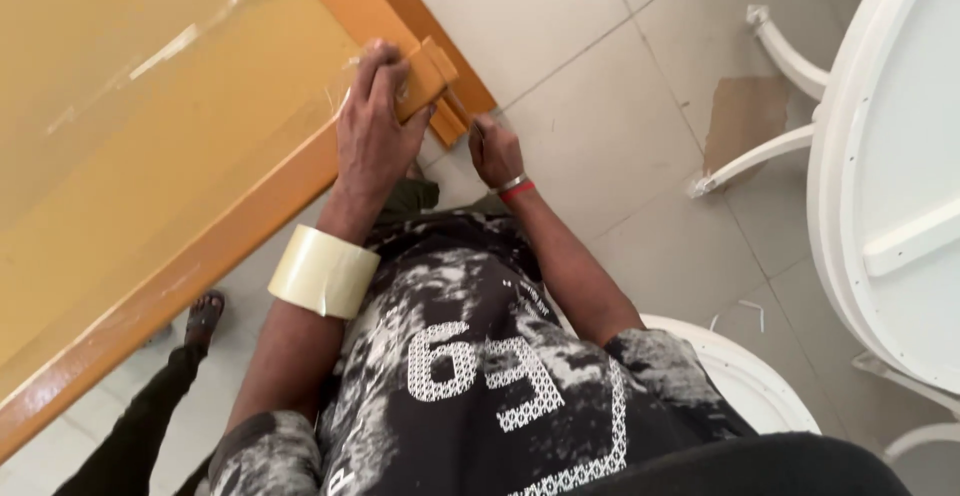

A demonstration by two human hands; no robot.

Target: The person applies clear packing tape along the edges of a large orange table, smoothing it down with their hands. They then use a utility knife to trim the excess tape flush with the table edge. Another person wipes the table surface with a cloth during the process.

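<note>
A large panel with a yellow-brown face (150, 106) and an orange wooden frame (200, 256) lies tilted over the tiled floor. My left hand (378, 116) presses down on a small orange wooden block (432, 71) at the panel's corner, fingers wrapped over it. A roll of clear tape (322, 271) sits around my left forearm like a bracelet. My right hand (497, 151), with a silver and a red band at the wrist, is closed in a fist just below the corner. Whether it holds something small I cannot make out.
A white round table (880, 156) with curved legs (770, 151) stands on its side at the right. A white round rim (745, 376) lies behind my right arm. Another person's dark trouser leg and sandalled foot (205, 316) stand under the panel's edge. A brown patch (745, 116) marks the floor.
</note>
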